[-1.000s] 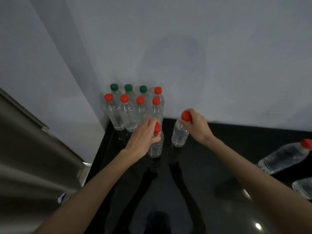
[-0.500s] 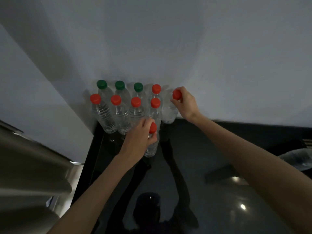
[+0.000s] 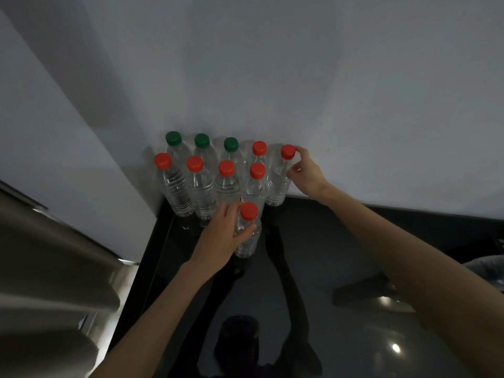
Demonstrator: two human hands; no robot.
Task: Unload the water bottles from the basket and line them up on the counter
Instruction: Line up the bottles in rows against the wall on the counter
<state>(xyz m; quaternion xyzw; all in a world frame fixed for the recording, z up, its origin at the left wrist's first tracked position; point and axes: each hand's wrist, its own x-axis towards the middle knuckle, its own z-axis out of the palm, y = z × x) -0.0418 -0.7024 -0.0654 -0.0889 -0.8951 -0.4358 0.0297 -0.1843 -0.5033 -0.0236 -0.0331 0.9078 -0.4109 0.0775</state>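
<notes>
Clear water bottles stand in two rows in the corner of the black counter [image 3: 313, 255]. The back row [image 3: 202, 140] has three green caps and a red one; the front row [image 3: 226, 168] has red caps. My right hand [image 3: 306, 174] grips the neck of a red-capped bottle [image 3: 278, 184] standing against the wall at the right end of the back row. My left hand [image 3: 221, 238] is wrapped around another upright red-capped bottle [image 3: 246, 241] just in front of the rows. No basket is in view.
A steel appliance [image 3: 54, 268] flanks the counter's left edge. White walls [image 3: 272, 77] close off the back and the left. At the far right edge, a pale bottle [image 3: 488, 271] lies on the counter, mostly cut off.
My right hand carried its bottle from mid-counter back to the wall and set it at the right end of the back row. My left hand stayed put with its bottle.
</notes>
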